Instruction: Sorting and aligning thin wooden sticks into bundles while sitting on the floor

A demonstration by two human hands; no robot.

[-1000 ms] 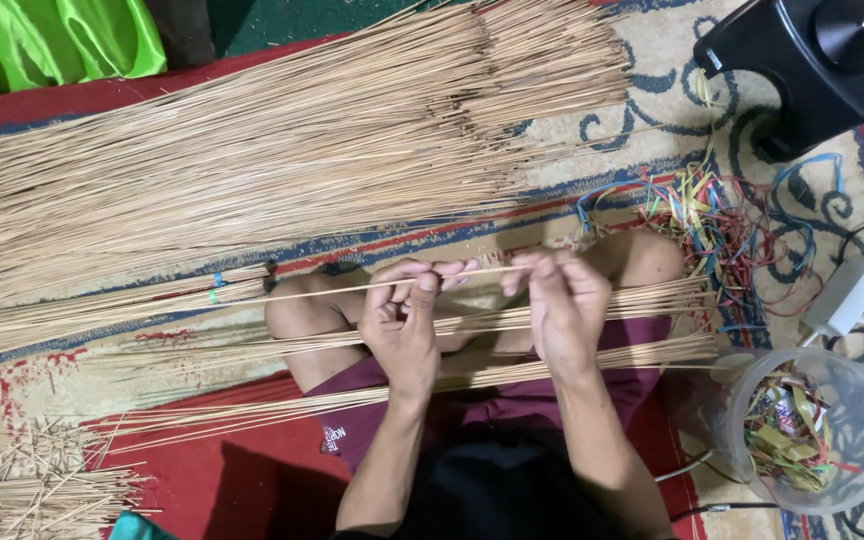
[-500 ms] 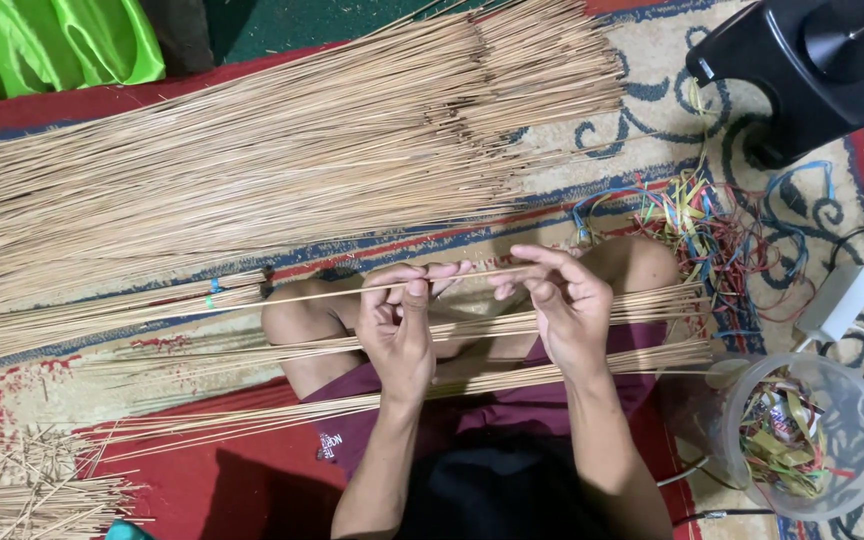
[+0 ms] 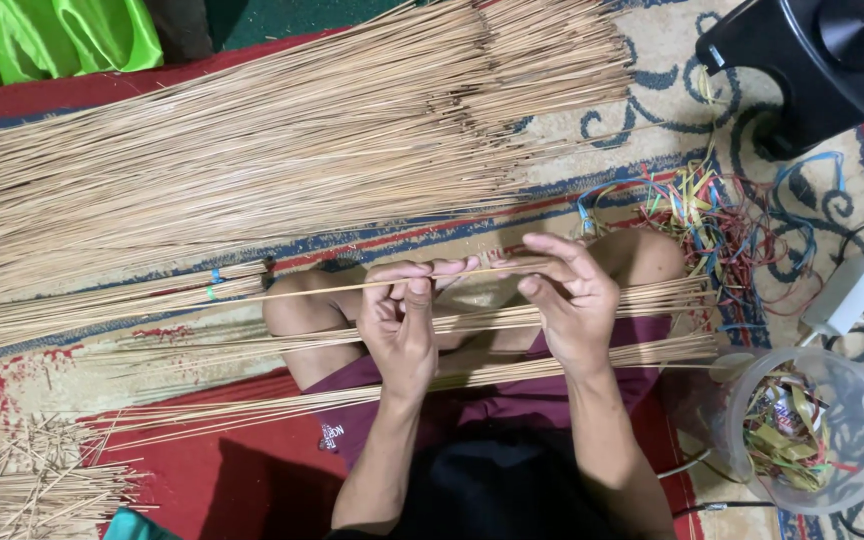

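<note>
I sit cross-legged on a patterned rug. My left hand (image 3: 402,320) pinches a single thin pale stick (image 3: 322,289) that runs out to the left above my knee. My right hand (image 3: 572,300) holds the same stick's right end between fingertips, its fingers partly spread. Several loose bundles of long sticks (image 3: 552,315) lie across my lap under both hands. A large pile of the same sticks (image 3: 282,140) is spread over the rug beyond my knees.
A clear plastic cup (image 3: 857,400) with coloured strips stands at my right. Tangled coloured strings (image 3: 722,220) lie by my right knee. A black stool base (image 3: 812,70) is at top right, green fabric (image 3: 52,40) at top left, short stick offcuts (image 3: 32,480) at bottom left.
Both hands stay above my lap on the stick. My right hand's fingers have spread and shifted slightly right; the left thumb and fingers have worked along the stick.
</note>
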